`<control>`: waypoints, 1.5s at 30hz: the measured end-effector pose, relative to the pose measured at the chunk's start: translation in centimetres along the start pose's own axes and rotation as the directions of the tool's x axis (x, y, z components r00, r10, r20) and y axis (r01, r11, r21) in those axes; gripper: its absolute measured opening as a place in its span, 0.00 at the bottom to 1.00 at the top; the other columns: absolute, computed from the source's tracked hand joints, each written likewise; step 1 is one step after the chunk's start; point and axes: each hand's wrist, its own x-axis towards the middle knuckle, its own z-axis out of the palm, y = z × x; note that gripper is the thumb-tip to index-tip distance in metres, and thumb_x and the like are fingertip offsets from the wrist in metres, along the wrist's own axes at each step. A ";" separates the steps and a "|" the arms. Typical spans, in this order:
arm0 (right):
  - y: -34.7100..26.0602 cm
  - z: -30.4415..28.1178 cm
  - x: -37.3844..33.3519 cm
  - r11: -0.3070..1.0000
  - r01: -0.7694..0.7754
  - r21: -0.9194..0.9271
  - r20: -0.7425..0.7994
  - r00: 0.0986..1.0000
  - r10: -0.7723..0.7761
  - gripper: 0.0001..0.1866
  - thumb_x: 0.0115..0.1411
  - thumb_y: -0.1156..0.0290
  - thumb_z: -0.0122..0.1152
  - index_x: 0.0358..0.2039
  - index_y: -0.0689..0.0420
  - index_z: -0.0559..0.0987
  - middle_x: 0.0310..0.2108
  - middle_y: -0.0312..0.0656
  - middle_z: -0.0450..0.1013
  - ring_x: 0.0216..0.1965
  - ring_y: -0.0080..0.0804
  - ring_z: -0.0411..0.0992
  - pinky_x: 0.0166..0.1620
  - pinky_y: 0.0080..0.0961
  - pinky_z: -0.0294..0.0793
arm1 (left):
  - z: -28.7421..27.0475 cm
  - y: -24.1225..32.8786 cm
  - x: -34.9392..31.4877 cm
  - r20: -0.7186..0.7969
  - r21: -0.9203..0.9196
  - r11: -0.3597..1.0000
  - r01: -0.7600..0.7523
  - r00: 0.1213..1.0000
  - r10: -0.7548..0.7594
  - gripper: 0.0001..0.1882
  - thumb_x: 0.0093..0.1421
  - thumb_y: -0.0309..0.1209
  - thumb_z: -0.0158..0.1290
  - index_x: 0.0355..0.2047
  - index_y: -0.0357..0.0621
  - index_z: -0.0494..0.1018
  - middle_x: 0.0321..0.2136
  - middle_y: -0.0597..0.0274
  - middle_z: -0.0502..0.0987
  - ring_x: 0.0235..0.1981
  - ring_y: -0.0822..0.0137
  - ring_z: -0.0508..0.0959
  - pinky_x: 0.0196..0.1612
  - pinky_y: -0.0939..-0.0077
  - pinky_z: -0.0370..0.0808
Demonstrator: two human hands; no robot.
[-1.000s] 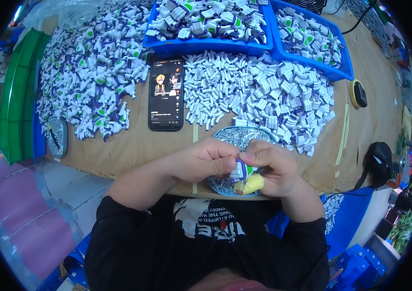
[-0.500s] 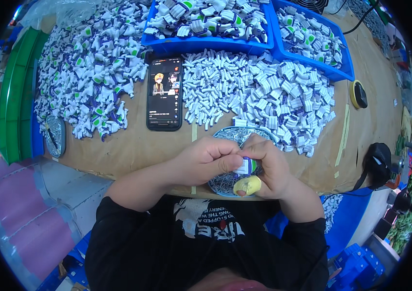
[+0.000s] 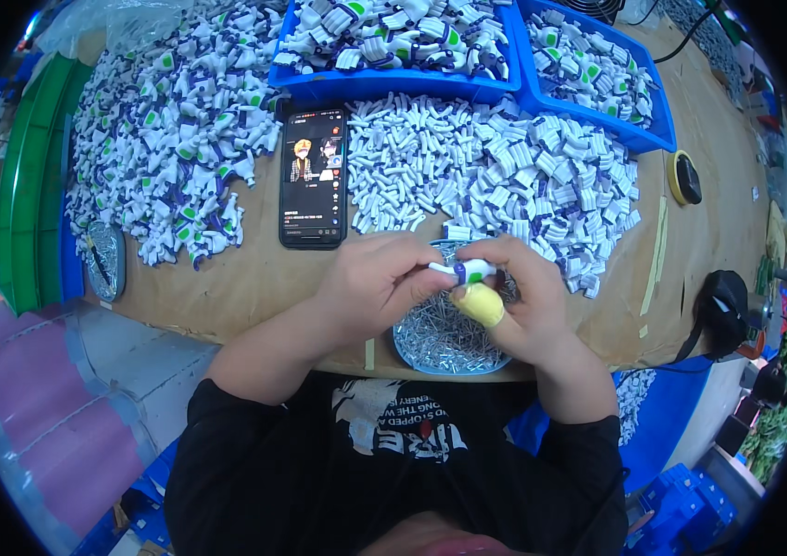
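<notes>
Above a bowl [image 3: 454, 373] of small silvery metal pins [image 3: 444, 338], my two hands meet on one small white plastic toy part [image 3: 475, 271] with purple bands and a green patch. My left hand [image 3: 366, 283] is closed, its thumb and forefinger pinching the slim white end. Around the other end, my right hand [image 3: 537, 301] grips with thumb and fingers. A yellow wrap [image 3: 482, 304] covers my right thumb. Just beyond my hands lie a heap of thin white pieces [image 3: 398, 157] and a heap of ribbed white pieces [image 3: 551, 185].
A phone [image 3: 313, 185] with its screen lit lies beside the heaps. A large pile of white parts [image 3: 180, 120] spreads at left, near a green tray [image 3: 37, 195]. Blue bins [image 3: 393, 86] of parts stand at the back. Yellow tape roll [image 3: 685, 179] sits at right.
My hands have turned the toy part sideways, so a slim white end now shows on the left. My left hand has shifted slightly left, uncovering more of the pin bowl.
</notes>
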 end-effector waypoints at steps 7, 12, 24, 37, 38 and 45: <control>0.4 0.1 0.1 0.996 0.081 0.026 -0.055 0.995 -0.079 0.15 0.52 0.73 0.65 0.40 0.62 0.77 0.29 0.40 0.73 0.26 0.23 0.69 0.29 0.18 0.66 | -0.3 0.1 0.4 -0.017 0.128 0.984 -0.126 0.991 0.129 0.09 0.56 0.33 0.59 0.28 0.39 0.75 0.18 0.63 0.73 0.17 0.68 0.71 0.22 0.78 0.67; 0.7 0.3 0.7 0.917 0.358 -0.175 -0.114 0.918 -0.380 0.16 0.48 0.78 0.64 0.39 0.61 0.77 0.28 0.42 0.73 0.27 0.33 0.71 0.30 0.24 0.68 | -0.1 0.2 -0.6 0.115 -0.462 0.834 0.302 0.953 -0.281 0.12 0.54 0.23 0.58 0.38 0.36 0.70 0.38 0.56 0.72 0.36 0.72 0.73 0.39 0.80 0.71; 0.8 0.8 0.4 0.861 0.440 -0.254 -0.105 0.873 -0.477 0.20 0.40 0.85 0.65 0.38 0.60 0.78 0.28 0.41 0.71 0.28 0.36 0.70 0.31 0.27 0.69 | 0.3 0.2 -0.8 0.215 -0.802 0.474 0.363 0.916 -0.339 0.14 0.52 0.16 0.58 0.36 0.37 0.66 0.45 0.54 0.68 0.46 0.71 0.70 0.51 0.76 0.71; 1.1 0.9 0.6 0.866 0.440 -0.238 -0.132 0.869 -0.477 0.19 0.43 0.84 0.64 0.39 0.61 0.77 0.29 0.43 0.72 0.28 0.36 0.71 0.31 0.27 0.70 | 0.8 0.0 -0.8 0.184 -0.805 0.501 0.317 0.937 -0.298 0.13 0.55 0.21 0.57 0.38 0.37 0.65 0.45 0.55 0.66 0.46 0.72 0.69 0.51 0.77 0.69; 1.1 0.8 0.6 0.869 0.435 -0.235 -0.140 0.870 -0.473 0.18 0.45 0.82 0.64 0.40 0.61 0.77 0.29 0.43 0.73 0.28 0.36 0.71 0.31 0.27 0.70 | 0.9 -0.1 -0.8 0.163 -0.809 0.508 0.297 0.943 -0.291 0.12 0.57 0.22 0.56 0.40 0.37 0.66 0.44 0.58 0.67 0.45 0.73 0.69 0.50 0.76 0.69; 1.0 0.5 0.5 0.916 0.360 -0.179 -0.143 0.911 -0.386 0.15 0.50 0.78 0.61 0.40 0.65 0.77 0.28 0.46 0.73 0.28 0.34 0.72 0.31 0.25 0.70 | 0.6 0.1 -0.4 0.197 -0.809 0.473 0.351 0.918 -0.344 0.11 0.64 0.29 0.49 0.43 0.38 0.66 0.41 0.62 0.69 0.42 0.75 0.71 0.45 0.78 0.72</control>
